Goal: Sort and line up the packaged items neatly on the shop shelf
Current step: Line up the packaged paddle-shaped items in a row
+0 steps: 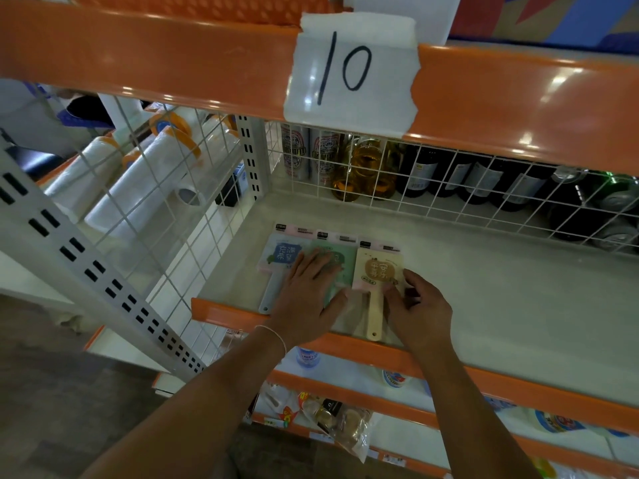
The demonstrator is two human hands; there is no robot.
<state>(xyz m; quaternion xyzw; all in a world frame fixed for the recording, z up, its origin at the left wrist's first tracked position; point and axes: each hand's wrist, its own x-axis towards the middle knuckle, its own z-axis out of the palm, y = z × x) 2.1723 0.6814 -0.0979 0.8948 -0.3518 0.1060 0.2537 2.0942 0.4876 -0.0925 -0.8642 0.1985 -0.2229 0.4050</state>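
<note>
Three flat packaged items with handles lie side by side near the front left of the grey shelf [484, 288]. The blue one [281, 259] is on the left, the green one [340, 267] in the middle, the cream one [377, 271] on the right. My left hand [309, 295] rests flat on the green package, fingers spread. My right hand [416, 305] touches the cream package's right lower corner with its fingertips. The green package's handle is hidden under my left hand.
A white wire grid [449, 188] backs the shelf, with cans and bottles [363, 164] behind it. White rolls [138, 174] lie behind the left grid. An orange rail with a paper label "10" [349, 70] hangs above. Packaged goods [339, 420] fill the lower shelves.
</note>
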